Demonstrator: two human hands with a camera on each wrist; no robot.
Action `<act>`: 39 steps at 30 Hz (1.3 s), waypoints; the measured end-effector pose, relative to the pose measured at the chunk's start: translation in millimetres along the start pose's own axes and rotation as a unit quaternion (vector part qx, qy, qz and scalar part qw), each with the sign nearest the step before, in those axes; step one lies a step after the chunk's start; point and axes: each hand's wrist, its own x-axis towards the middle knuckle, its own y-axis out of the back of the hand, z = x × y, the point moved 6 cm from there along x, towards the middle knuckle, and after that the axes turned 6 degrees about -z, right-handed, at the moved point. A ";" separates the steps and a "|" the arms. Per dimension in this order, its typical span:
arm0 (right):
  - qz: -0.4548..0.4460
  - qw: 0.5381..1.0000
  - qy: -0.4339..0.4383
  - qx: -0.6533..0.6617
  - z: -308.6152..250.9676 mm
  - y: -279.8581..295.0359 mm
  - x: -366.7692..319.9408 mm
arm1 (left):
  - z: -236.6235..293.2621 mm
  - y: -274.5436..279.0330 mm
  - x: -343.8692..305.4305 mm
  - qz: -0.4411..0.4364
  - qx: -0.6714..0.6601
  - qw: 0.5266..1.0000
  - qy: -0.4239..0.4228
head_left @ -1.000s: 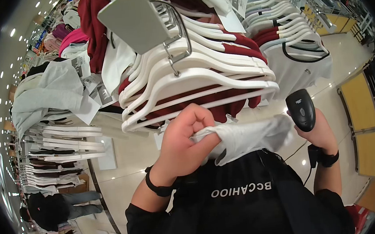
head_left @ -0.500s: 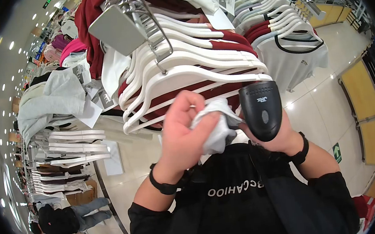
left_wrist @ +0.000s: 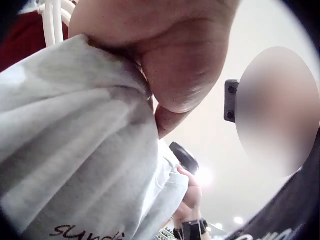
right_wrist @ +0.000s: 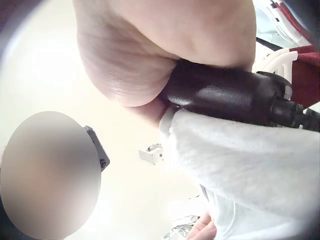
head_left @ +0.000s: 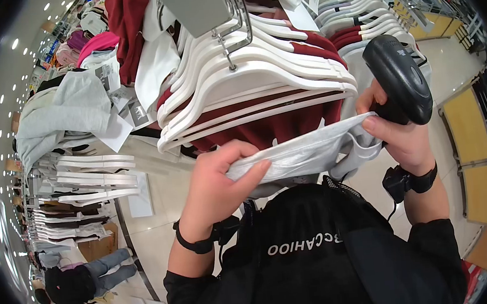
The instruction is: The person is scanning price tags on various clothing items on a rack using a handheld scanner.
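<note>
While 2 hands hold it taut at its ends, the garment (head_left: 307,153), pale grey, spans the gap between them in front of the wearer's black top (head_left: 298,245). Upper edge: long axis runs crosswise, rising from lower left to upper right in the head view; cloth hangs in folds below. Dark script (left_wrist: 85,232) lies near the bottom of the left wrist view, partly cut off.

Left hand (head_left: 217,177): thumb and fingers pinch the garment's left end. Right hand (head_left: 401,138): fingers curl round the scanner (head_left: 402,80), thumb at the garment's right end.

Scanner: black, above the garment's right end; body's long axis slants from upper left to lower right in the head view. Its handle lies crosswise in the right wrist view, ribbed tip toward the right edge. Which way its reading window faces: cannot tell.

Beyond the garment: white hangers (head_left: 208,78) in a row, red clothes (head_left: 287,119) on them, metal plate (head_left: 193,8) above. Left: grey clothes (head_left: 77,103) draped, with tags; more hangers (head_left: 95,180) below; 1 person (head_left: 70,286) in dark top and jeans. Far right: yellow panels (head_left: 473,132).
</note>
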 end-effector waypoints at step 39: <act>-0.117 0.971 -0.009 -0.208 -6.2 8.8 3.0 | -62.7 5.5 -56.7 0.011 -0.340 0.938 0.061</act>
